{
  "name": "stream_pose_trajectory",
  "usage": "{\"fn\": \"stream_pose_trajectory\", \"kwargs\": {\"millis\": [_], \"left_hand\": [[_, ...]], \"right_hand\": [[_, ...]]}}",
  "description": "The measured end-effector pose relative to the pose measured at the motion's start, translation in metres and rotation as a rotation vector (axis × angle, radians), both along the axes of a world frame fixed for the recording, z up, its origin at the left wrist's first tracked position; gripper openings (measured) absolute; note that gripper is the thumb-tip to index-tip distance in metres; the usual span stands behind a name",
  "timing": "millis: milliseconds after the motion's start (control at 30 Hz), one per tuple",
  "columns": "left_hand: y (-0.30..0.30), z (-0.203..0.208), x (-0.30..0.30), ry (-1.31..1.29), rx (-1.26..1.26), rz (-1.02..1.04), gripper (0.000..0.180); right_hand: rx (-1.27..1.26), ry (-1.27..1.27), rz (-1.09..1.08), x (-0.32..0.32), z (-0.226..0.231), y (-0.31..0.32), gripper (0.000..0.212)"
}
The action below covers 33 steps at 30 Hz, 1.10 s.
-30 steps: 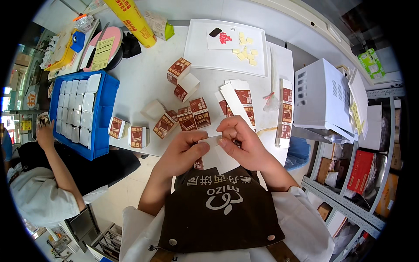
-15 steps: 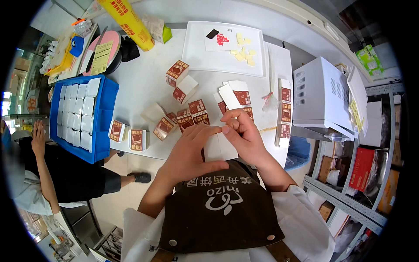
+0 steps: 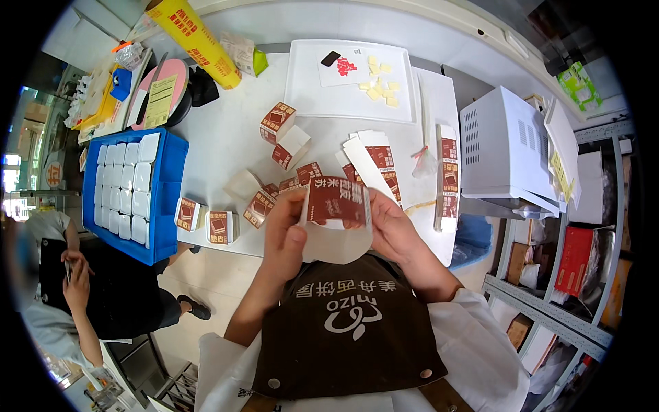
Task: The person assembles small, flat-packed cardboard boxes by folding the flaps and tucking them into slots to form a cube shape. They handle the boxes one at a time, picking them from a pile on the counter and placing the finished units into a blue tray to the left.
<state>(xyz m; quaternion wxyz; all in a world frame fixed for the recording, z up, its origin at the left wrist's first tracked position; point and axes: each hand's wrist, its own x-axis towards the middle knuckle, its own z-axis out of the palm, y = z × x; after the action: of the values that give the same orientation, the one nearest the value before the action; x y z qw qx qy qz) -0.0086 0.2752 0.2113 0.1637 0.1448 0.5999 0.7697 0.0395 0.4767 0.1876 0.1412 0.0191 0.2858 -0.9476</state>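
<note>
Centrally, the white surface (image 3: 226, 147) carries everything you work with. At its left edge sits a blue tray (image 3: 168, 199) filled with rows of white packets; at the right stands a white appliance (image 3: 511, 147); at the far side lies a white cutting board (image 3: 309, 89) with small yellow pieces and a red scrap on it. A yellow roll (image 3: 194, 40) lies slantwise at the far left corner.

Progress, judged from the layout: several brown-and-white cartons (image 3: 221, 226) already stand folded near the front edge and mid-surface, while a stack of flat carton blanks (image 3: 374, 161) and a further row of blanks (image 3: 447, 175) beside the appliance remain unfolded, so much is left.

You hold one carton blank (image 3: 336, 220) up in front of your chest, just above the front edge of the surface, its printed brown panel uppermost and its white panel hanging below. Your left hand (image 3: 285, 237) grips its left edge, fingers clamped on the card with the thumb in front; your right hand (image 3: 391, 230) pinches its right edge likewise.

Nothing stands between your hands and the folded cartons. A second person (image 3: 75, 288) stands at the lower left, beyond the tray, clear of your hands.
</note>
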Motion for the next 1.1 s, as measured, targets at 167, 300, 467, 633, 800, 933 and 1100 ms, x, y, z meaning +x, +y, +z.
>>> {"fn": "stream_pose_trajectory", "kwargs": {"millis": [167,300,467,633,800,933,1100], "left_hand": [[0.006,-0.014,0.002,0.003,-0.089,-0.026,0.080],[-0.002,-0.033,-0.002,-0.173,0.007,0.133,0.082],[-0.014,-0.043,-0.011,-0.301,0.016,0.071,0.076],[-0.067,-0.083,-0.077,-0.603,0.122,0.511,0.068],[-0.142,-0.156,-0.153,-0.456,-0.492,0.713,0.080],[-0.191,-0.222,-0.187,-0.494,-0.666,0.620,0.089],[-0.172,-0.229,-0.192,-0.584,-0.652,0.489,0.096]], "right_hand": [[-0.014,-0.019,-0.077,-0.020,-0.009,0.007,0.026],[0.362,0.050,0.078,-0.016,-0.015,0.008,0.024],[0.393,-0.092,0.056,-0.011,-0.030,-0.002,0.022],[1.325,-0.113,-0.144,-0.001,-0.110,0.040,0.041],[2.052,-0.305,-0.014,0.041,-0.163,0.077,0.068],[1.986,-0.381,0.097,0.048,-0.167,0.085,0.063],[1.919,-0.358,-0.013,0.052,-0.166,0.093,0.041]]}}
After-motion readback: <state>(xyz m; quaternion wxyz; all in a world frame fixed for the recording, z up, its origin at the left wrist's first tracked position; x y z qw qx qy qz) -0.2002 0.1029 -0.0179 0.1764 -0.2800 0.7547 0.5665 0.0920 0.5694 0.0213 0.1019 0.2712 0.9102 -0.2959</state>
